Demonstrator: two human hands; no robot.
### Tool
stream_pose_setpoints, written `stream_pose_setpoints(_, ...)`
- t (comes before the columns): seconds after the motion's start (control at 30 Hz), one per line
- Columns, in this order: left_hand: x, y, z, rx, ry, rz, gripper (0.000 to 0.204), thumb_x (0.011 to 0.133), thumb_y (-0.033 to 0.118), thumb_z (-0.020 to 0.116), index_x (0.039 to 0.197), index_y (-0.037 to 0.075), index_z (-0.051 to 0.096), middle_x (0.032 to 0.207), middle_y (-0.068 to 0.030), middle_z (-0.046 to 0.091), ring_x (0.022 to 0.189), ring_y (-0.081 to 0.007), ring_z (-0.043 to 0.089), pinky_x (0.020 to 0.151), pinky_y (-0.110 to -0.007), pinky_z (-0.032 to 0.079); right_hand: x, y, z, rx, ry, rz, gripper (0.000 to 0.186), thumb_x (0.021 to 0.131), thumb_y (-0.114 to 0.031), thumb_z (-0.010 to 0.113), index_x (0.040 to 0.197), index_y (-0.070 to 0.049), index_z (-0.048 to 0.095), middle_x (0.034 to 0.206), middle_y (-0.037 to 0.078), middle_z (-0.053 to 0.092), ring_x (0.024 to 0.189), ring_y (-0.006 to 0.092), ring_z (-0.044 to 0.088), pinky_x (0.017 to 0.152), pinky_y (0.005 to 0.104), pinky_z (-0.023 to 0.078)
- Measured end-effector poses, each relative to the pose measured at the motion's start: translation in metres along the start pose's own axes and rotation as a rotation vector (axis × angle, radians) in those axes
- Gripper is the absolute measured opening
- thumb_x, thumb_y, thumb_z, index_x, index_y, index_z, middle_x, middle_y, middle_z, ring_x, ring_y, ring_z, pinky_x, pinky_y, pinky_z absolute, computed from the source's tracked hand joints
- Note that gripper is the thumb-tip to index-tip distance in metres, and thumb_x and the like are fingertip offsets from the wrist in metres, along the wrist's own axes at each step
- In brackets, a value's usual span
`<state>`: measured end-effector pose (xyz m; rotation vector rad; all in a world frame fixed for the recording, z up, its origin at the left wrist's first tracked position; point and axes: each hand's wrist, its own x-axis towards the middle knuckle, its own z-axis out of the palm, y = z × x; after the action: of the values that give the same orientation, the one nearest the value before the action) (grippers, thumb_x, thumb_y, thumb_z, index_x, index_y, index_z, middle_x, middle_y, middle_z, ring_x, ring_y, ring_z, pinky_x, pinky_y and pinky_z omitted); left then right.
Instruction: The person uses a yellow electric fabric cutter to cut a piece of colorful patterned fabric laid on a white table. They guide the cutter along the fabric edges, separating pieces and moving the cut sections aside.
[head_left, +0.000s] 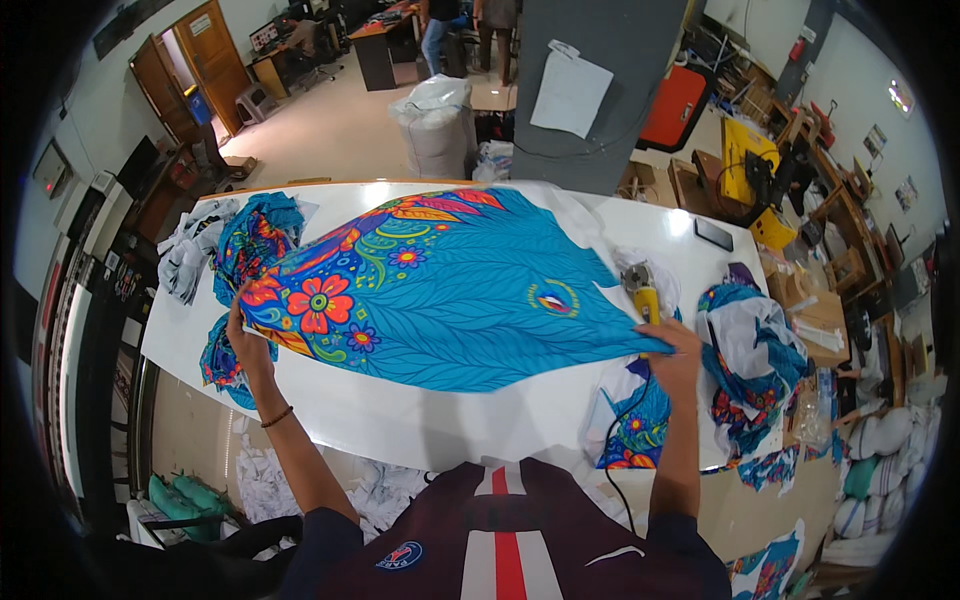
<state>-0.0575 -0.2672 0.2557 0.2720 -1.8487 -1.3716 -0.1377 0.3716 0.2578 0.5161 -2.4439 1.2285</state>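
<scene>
The fingers of the left hand (246,335) and right hand (678,342) gripped opposite ends of blue floral fabric (450,290) mid-frame, while a yellow power tool (646,300) stood right of centre.

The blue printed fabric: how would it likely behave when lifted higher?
The blue printed fabric would probably be floppy: its near edge bows in a curve between the left hand and right hand. It seems thin, so it is likely light for its size.

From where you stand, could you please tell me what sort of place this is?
Probably a garment workshop: printed cloth is held out over a white table, with a yellow power tool and a cloth pile toward its right end.
</scene>
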Motion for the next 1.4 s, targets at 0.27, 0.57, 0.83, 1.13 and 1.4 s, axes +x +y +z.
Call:
stream_pose_setpoints(0.27, -0.032, -0.166, -0.041, 0.639, -0.124, -0.153, 0.073, 0.078, -0.021, 0.041, 0.142, 0.003, 0.064, 0.133, -0.0213, 0.071, 0.127, -0.0319, 0.066, 0.110, -0.035, 0.047, -0.080, 0.081, 0.106, -0.216, -0.162, -0.047, 0.044, 0.068, 0.009, 0.070, 0.106, -0.011, 0.082, 0.094, 0.010, 0.060, 0.093, 0.0295, 0.061, 0.078, 0.0392, 0.050)
stream_pose_setpoints(0.57, -0.089, -0.205, -0.045, 0.858, -0.310, -0.129, 0.052, 0.084, 0.009, 0.076, 0.135, 0.002, 0.066, 0.137, -0.0233, 0.065, 0.131, -0.0435, 0.058, 0.110, -0.051, 0.047, -0.056, 0.197, 0.093, -0.586, 0.331, 0.252, 0.055, 0.077, -0.024, 0.085, 0.125, -0.004, 0.065, 0.112, 0.021, 0.066, 0.116, 0.0414, 0.059, 0.104, 0.0526, 0.046)
stream_pose_setpoints(0.83, -0.194, -0.160, 0.139, 0.779, -0.421, 0.043, 0.079, 0.086, 0.052, 0.082, 0.146, 0.007, 0.059, 0.154, -0.0321, 0.047, 0.143, -0.0510, 0.042, 0.119, -0.059, 0.033, 0.005, 0.273, 0.072, -0.378, -0.061, 0.824, 0.072, 0.069, -0.039, 0.092, 0.117, 0.006, 0.065, 0.107, 0.023, 0.075, 0.096, 0.0348, 0.075, 0.084, 0.0447, 0.060)
stream_pose_setpoints(1.13, -0.274, -0.106, 0.223, 0.984, -0.757, -0.099, 0.114, 0.084, 0.085, 0.061, 0.168, 0.014, 0.030, 0.174, -0.0273, 0.012, 0.161, -0.0496, 0.002, 0.125, -0.070, 0.004, -0.012, 0.235, 0.057, -0.480, -0.237, 0.850, 0.081, 0.062, -0.033, 0.087, 0.126, 0.006, 0.056, 0.114, 0.026, 0.072, 0.104, 0.0438, 0.072, 0.091, 0.0505, 0.058)
stream_pose_setpoints(1.4, -0.292, -0.086, 0.187, 1.044, -0.822, -0.145, 0.123, 0.078, 0.088, 0.062, 0.169, 0.013, 0.027, 0.175, -0.0277, 0.004, 0.159, -0.0561, -0.001, 0.123, -0.072, 0.002, -0.087, 0.134, 0.016, -0.529, -0.652, 0.563, 0.075, 0.066, -0.026, 0.086, 0.133, -0.015, 0.057, 0.118, 0.018, 0.073, 0.111, 0.0419, 0.069, 0.094, 0.0515, 0.056)
